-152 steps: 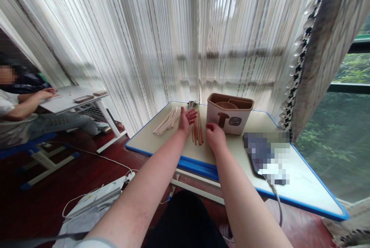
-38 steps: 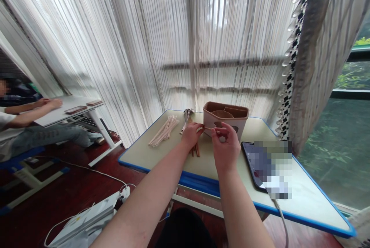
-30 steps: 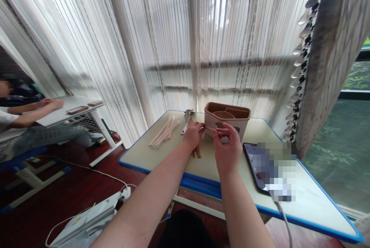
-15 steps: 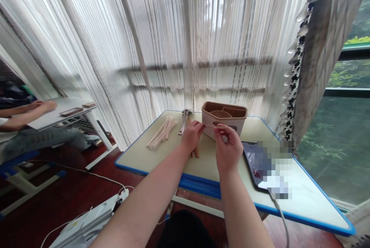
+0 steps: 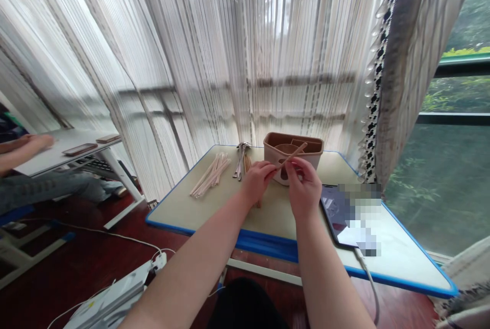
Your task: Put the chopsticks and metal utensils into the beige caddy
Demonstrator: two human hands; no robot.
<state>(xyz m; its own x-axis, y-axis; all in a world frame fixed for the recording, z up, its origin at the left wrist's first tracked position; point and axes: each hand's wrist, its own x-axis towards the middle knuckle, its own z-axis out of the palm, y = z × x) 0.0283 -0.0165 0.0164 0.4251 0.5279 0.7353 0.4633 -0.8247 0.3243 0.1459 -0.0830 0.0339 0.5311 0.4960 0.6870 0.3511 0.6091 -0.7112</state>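
Fingertips of the left hand (image 5: 257, 182) and right hand (image 5: 306, 186) pinch one tilted brown chopstick (image 5: 297, 151), its upper end before the caddy (image 5: 271, 154); two hands probably steady something so thin; pale chopsticks (image 5: 210, 175), other brown ones (image 5: 247, 162) and metal cutlery (image 5: 240, 161) lie grouped, seemingly by kind. No writing is legible; hands partly cover the caddy's print.

One held stick (image 5: 297, 150), one container (image 5: 271, 155), two tables (image 5: 172, 211)
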